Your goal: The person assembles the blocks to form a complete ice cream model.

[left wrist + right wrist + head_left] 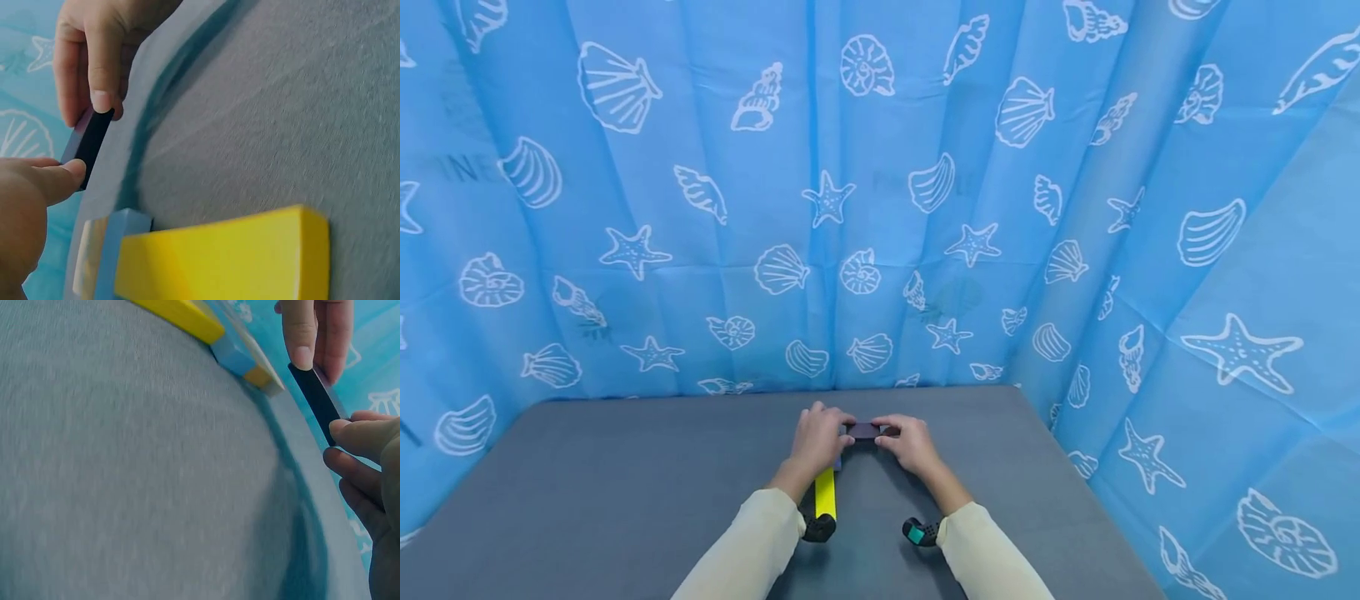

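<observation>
A flat dark purple block [864,431] is held up between the two hands above the grey surface. My left hand [817,437] pinches its left end between thumb and fingers. At the other end, my right hand [916,444] pinches it the same way. In the left wrist view the thumbs press the block's dark side [92,145]. A long yellow block [825,493] lies below my left hand. Against its far end sits a blue block [119,240], with a pale tan piece [87,256] beyond that.
The grey table [647,492] has its far edge just past the hands. A blue curtain [880,133] with white shells and starfish hangs behind it and along the right. Dark bands with wrist devices [820,527] sit on both wrists.
</observation>
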`<action>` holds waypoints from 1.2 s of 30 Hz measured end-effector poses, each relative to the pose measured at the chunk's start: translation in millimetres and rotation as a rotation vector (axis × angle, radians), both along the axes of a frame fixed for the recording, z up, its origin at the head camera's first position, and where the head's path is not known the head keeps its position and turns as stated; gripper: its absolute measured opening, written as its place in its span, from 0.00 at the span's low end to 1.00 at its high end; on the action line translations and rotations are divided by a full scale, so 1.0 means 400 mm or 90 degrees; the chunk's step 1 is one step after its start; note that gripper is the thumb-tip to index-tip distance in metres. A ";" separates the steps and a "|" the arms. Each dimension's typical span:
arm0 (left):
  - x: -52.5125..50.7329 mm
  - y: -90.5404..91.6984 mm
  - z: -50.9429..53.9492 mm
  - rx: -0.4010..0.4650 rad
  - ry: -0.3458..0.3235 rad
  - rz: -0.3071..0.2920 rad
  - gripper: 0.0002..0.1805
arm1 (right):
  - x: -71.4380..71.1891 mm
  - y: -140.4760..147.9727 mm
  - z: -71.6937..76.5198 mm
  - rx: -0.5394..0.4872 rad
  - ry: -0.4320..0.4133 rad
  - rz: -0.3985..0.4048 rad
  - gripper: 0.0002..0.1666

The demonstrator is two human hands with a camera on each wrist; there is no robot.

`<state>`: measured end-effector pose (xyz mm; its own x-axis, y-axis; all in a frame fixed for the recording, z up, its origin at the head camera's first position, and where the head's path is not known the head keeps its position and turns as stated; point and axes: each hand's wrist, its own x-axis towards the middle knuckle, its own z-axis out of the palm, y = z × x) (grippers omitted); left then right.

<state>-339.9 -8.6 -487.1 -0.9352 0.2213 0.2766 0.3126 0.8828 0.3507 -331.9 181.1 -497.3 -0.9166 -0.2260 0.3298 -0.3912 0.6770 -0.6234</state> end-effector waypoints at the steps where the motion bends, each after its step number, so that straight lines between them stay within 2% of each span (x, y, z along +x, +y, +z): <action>1: -0.002 -0.006 0.000 0.000 0.004 -0.001 0.17 | -0.002 -0.006 0.001 0.004 0.009 0.003 0.16; 7: -0.010 -0.039 0.003 0.020 0.009 -0.003 0.17 | -0.012 -0.036 0.006 0.014 0.039 0.014 0.16; 14: -0.016 -0.071 0.007 0.034 0.005 0.006 0.18 | -0.021 -0.074 0.016 0.014 0.020 0.010 0.17; 22: -0.017 -0.094 0.004 0.145 -0.028 -0.010 0.19 | -0.039 -0.117 0.015 0.002 0.030 -0.005 0.18; 30: -0.021 -0.106 -0.014 0.220 0.003 0.010 0.20 | -0.049 -0.150 0.005 -0.035 0.059 -0.018 0.17; 36: -0.021 -0.108 -0.027 0.280 0.021 0.039 0.20 | -0.055 -0.175 -0.003 -0.025 0.072 -0.049 0.17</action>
<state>-348.2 -51.6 -497.9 -0.9320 0.0206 0.3618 0.2817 0.6693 0.6876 -354.0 111.2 -498.6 -0.8870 -0.1413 0.4396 -0.4086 0.6839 -0.6045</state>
